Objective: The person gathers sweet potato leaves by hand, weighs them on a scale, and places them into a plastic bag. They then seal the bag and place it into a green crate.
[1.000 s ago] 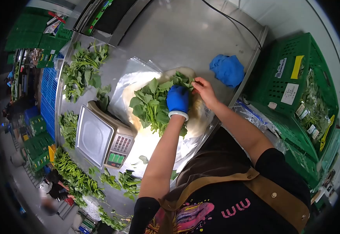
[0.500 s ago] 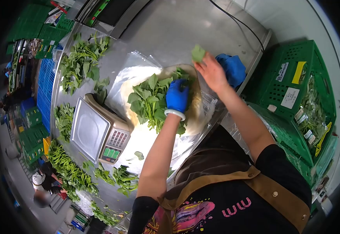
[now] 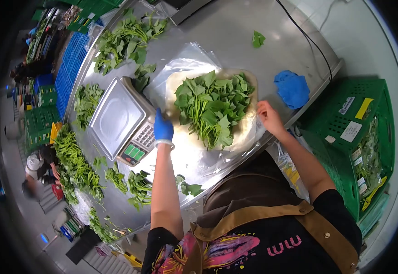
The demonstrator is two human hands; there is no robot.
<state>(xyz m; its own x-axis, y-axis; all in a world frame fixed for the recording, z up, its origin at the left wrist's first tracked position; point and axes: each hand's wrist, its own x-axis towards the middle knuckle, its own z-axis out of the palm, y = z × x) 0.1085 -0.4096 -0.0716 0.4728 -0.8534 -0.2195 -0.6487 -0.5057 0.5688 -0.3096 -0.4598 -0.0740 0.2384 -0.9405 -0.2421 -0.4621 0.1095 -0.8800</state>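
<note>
A bunch of leafy green stems (image 3: pixel 212 107) lies on a cream tray (image 3: pixel 249 132) with rounded corners, with clear plastic film (image 3: pixel 194 57) around and under it. My left hand (image 3: pixel 163 128), in a blue glove, is at the tray's left edge beside the scale's keypad, fingers stretched forward and seen side-on. My bare right hand (image 3: pixel 269 118) is at the tray's right edge with its fingers curled inward; what they pinch, if anything, is hidden. A loose leaf (image 3: pixel 258 39) lies on the steel table beyond the tray.
A weighing scale (image 3: pixel 121 121) stands left of the tray. More greens (image 3: pixel 128 39) lie along the table's left side. A crumpled blue glove (image 3: pixel 292 89) is at the right edge, near a green crate (image 3: pixel 340 109) holding bagged greens. A co-worker (image 3: pixel 39 166) is at lower left.
My left hand has left the greens and moved to the tray's left edge. My right hand has let go of a leaf, now on the table, and come down to the tray's right edge.
</note>
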